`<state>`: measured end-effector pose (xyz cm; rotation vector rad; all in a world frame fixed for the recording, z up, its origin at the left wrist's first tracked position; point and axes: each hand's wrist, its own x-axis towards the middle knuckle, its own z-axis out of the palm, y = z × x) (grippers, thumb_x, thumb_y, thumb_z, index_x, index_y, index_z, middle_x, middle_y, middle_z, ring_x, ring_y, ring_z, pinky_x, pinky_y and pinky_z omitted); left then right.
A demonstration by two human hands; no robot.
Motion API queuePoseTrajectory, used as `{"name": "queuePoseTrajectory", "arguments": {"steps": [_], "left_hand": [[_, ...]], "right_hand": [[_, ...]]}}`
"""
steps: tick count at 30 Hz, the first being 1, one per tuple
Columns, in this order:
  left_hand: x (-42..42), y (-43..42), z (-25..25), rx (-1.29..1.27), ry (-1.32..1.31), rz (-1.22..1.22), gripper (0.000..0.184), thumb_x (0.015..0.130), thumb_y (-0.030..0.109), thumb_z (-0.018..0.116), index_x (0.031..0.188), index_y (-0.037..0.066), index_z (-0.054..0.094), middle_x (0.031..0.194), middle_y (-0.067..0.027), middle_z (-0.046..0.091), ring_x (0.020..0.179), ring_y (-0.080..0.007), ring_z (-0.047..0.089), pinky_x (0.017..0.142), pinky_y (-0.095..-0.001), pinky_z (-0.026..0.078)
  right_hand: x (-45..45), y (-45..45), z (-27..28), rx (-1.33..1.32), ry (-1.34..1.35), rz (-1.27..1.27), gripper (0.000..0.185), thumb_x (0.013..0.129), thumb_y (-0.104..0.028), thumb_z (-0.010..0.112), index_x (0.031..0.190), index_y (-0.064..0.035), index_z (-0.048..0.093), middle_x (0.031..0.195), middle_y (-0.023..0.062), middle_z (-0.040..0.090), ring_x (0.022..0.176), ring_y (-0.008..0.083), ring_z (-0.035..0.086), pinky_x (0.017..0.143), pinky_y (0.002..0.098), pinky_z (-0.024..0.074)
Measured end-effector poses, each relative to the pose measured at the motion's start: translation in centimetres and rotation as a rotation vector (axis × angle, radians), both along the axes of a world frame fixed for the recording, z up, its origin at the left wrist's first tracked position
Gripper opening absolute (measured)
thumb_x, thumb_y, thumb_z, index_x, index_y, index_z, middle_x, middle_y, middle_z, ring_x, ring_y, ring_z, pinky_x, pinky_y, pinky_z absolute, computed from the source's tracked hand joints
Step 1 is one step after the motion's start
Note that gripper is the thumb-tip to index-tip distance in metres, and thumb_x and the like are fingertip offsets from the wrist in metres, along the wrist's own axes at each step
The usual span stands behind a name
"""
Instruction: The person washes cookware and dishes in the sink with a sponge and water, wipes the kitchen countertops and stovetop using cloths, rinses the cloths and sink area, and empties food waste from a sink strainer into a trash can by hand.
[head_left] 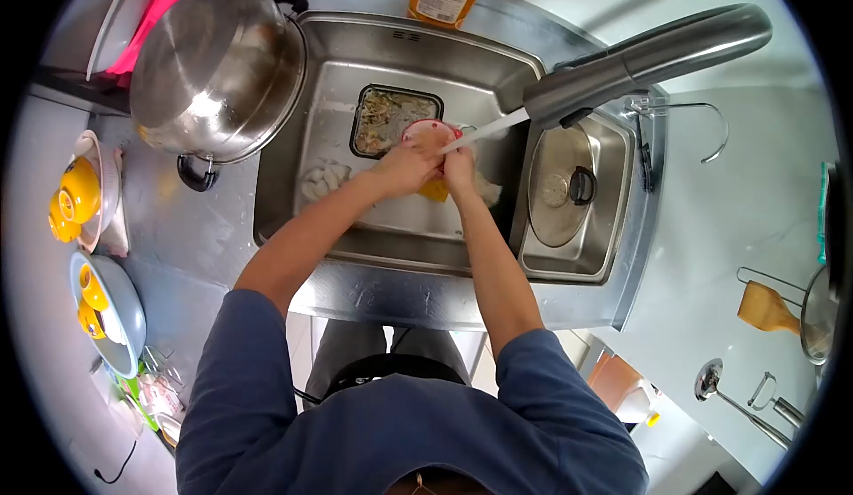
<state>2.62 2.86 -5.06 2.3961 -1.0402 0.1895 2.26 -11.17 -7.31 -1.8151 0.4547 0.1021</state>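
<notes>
Head view: rinsing seems in hand. Red-and-white round bowl (424,130) within steel sink (404,239), beside stream from grey cylindrical faucet (662,59). Next move probably calls for steady hold. Forearms converge; left hand (405,171) overlaps bowl, right hand (459,168) curled near edge; whether fingers clamp, cannot tell.

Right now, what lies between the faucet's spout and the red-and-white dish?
In the head view, a stream of water slants from the faucet's spout toward the red-and-white dish, beside the left hand and right hand.
</notes>
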Motion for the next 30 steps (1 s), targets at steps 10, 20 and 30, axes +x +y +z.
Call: {"name": "queuePoseTrajectory", "arguments": {"steps": [10, 20, 30], "left_hand": [[3.4, 3.7, 1.9, -0.063, 0.438, -0.109, 0.037, 0.074, 0.021, 0.069, 0.105, 0.004, 0.056, 0.105, -0.0137, 0.061, 0.095, -0.0323, 0.059, 0.077, -0.0401, 0.047], [2.1, -3.5, -5.3, -0.771, 0.946, 0.200, 0.025, 0.078, 0.014, 0.068, 0.096, -0.002, 0.062, 0.080, -0.0099, 0.067, 0.078, -0.0183, 0.065, 0.069, -0.0290, 0.049], [0.4, -0.9, 3.9, -0.725, 1.078, 0.240, 0.047, 0.084, 0.005, 0.058, 0.126, -0.003, 0.038, 0.105, -0.0165, 0.057, 0.081, -0.0224, 0.062, 0.063, -0.0338, 0.051]], "right_hand": [[0.6, -3.3, 1.1, 0.070, 0.256, 0.572, 0.027, 0.086, -0.017, 0.047, 0.089, 0.0062, 0.060, 0.067, 0.0152, 0.062, 0.052, 0.0210, 0.060, 0.048, 0.0330, 0.0454], [-1.5, -3.6, 2.0, -0.548, -0.266, 0.478, 0.024, 0.091, -0.009, 0.042, 0.113, -0.0001, 0.048, 0.086, 0.0129, 0.059, 0.068, 0.0137, 0.061, 0.045, 0.0277, 0.0455], [-1.9, 1.4, -0.8, 0.790, 0.021, -0.206, 0.042, 0.083, -0.011, 0.062, 0.120, 0.0002, 0.046, 0.104, 0.0132, 0.060, 0.084, 0.0216, 0.062, 0.063, 0.0299, 0.0504]]}}
